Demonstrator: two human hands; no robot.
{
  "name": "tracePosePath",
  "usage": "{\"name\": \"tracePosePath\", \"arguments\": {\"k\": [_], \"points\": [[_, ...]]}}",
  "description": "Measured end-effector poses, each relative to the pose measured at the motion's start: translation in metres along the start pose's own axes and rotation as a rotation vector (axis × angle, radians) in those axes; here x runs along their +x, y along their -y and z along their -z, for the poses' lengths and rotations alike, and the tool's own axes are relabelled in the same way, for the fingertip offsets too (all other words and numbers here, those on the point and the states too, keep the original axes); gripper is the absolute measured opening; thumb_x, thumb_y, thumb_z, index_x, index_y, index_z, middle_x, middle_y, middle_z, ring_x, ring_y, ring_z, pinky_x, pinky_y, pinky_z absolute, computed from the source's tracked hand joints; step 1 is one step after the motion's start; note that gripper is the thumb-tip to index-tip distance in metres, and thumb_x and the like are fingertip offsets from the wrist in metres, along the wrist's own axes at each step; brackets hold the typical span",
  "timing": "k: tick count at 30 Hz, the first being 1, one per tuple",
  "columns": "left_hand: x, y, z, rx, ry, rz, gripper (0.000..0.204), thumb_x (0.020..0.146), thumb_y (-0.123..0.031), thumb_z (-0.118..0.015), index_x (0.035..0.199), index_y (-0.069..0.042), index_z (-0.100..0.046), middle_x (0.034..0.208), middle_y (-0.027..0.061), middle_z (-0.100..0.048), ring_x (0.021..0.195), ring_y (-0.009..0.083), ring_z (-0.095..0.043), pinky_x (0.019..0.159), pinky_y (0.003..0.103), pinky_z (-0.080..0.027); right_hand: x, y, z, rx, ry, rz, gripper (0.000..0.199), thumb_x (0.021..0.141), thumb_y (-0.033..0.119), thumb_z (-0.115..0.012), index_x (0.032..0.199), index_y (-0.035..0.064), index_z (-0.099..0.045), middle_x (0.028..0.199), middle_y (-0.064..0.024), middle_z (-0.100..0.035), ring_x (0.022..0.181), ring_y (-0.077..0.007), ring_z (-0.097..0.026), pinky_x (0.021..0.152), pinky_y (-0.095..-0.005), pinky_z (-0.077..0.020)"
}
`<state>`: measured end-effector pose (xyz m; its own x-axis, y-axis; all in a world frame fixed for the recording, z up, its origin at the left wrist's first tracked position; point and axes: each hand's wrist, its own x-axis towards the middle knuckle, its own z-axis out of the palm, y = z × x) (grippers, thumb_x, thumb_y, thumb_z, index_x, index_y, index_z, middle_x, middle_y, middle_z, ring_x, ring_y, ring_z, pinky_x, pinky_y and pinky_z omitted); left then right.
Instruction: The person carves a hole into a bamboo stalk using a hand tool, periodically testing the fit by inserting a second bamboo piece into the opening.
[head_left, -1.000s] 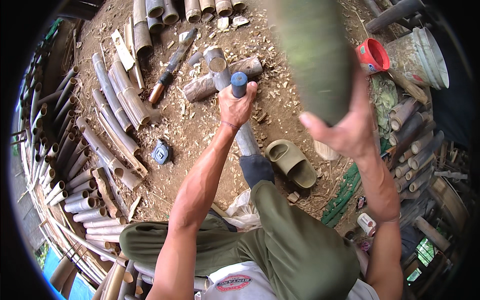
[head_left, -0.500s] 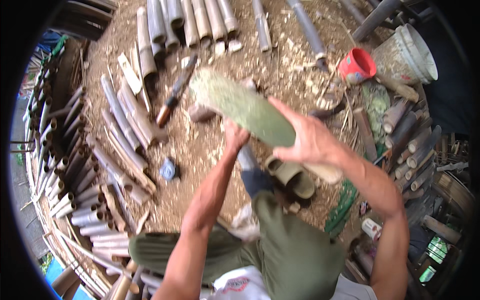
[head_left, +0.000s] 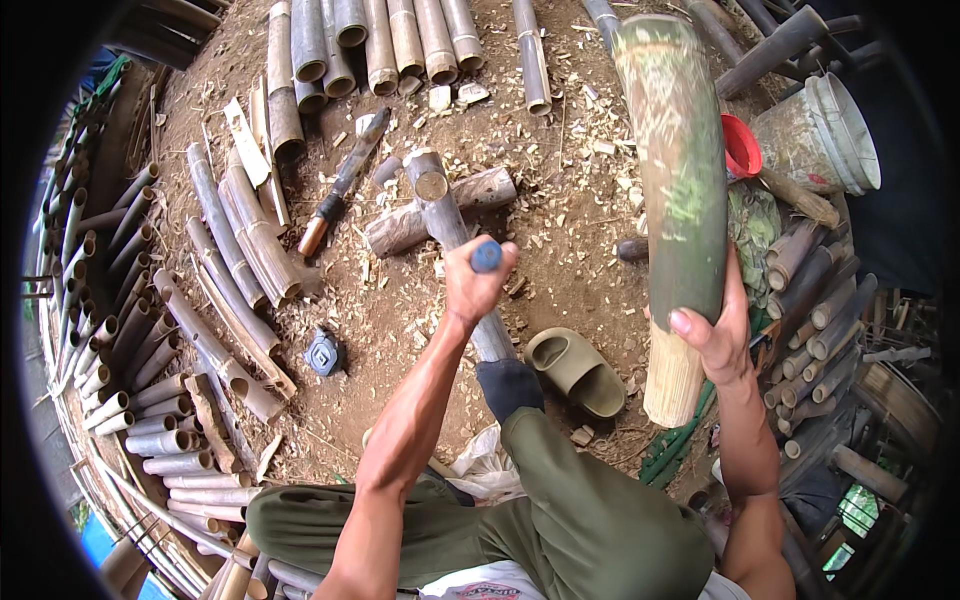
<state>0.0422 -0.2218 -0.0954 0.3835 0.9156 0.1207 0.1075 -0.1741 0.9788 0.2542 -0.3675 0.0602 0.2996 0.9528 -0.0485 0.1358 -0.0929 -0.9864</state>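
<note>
Dirt floor (head_left: 420, 305), red-printed white shirt (head_left: 480, 580), right fingers (head_left: 736, 290) gripping bamboo mallet (head_left: 675, 190)

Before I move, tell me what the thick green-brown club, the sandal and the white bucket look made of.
Club: likely bamboo or solid wood; greenish skin, partly scraped, and a pale, fibrous stripped end. Sandal: probably foam or rubber; matte olive, thick and rounded. White bucket: most likely plastic; scuffed and dirt-stained, with moulded bands near its rim.

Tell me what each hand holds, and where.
Right hand: thick green bamboo piece, by its green part's lower end. Left hand: blue-topped cylindrical handle, just below the top.
</note>
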Motion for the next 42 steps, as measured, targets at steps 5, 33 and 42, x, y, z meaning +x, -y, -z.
{"name": "tracePosePath", "arguments": {"k": [5, 33, 42], "points": [[0.084, -0.129, 0.018, -0.216, -0.093, -0.112, 0.037, 0.087, -0.026, -0.068, 0.057, -0.015, -0.049, 0.048, -0.0051, -0.046, 0.041, 0.0035, -0.042, 0.037, 0.021, -0.032, -0.03, -0.023, 0.001, 0.012, -0.015, -0.157, 0.092, 0.071, 0.034, -0.071, 0.145, -0.0024, -0.03, 0.12, -0.0107, -0.052, 0.106, -0.0189, -0.052, 0.096, -0.0324, -0.042], [0.007, 0.001, 0.029, -0.406, -0.241, 0.268, 0.038, 0.087, -0.02, -0.068, 0.057, -0.009, -0.048, 0.052, -0.0027, -0.047, 0.044, 0.0066, -0.045, 0.042, 0.024, -0.035, -0.001, -0.025, -0.022, 0.064, 0.103, 0.002, 0.092, 0.067, 0.023, -0.076, 0.143, 0.0001, -0.028, 0.117, -0.0138, -0.055, 0.096, -0.0219, -0.063, 0.083, -0.0359, -0.0556], [0.006, 0.003, 0.027, -0.405, -0.263, 0.286, 0.035, 0.087, -0.017, -0.068, 0.061, -0.01, -0.046, 0.053, -0.0029, -0.043, 0.043, 0.0059, -0.039, 0.041, 0.023, -0.034, 0.008, -0.018, -0.029, 0.064, 0.106, 0.026, 0.092, 0.067, 0.023, -0.076, 0.142, -0.0007, -0.029, 0.117, -0.0145, -0.055, 0.098, -0.0215, -0.062, 0.084, -0.0361, -0.0558]]}}
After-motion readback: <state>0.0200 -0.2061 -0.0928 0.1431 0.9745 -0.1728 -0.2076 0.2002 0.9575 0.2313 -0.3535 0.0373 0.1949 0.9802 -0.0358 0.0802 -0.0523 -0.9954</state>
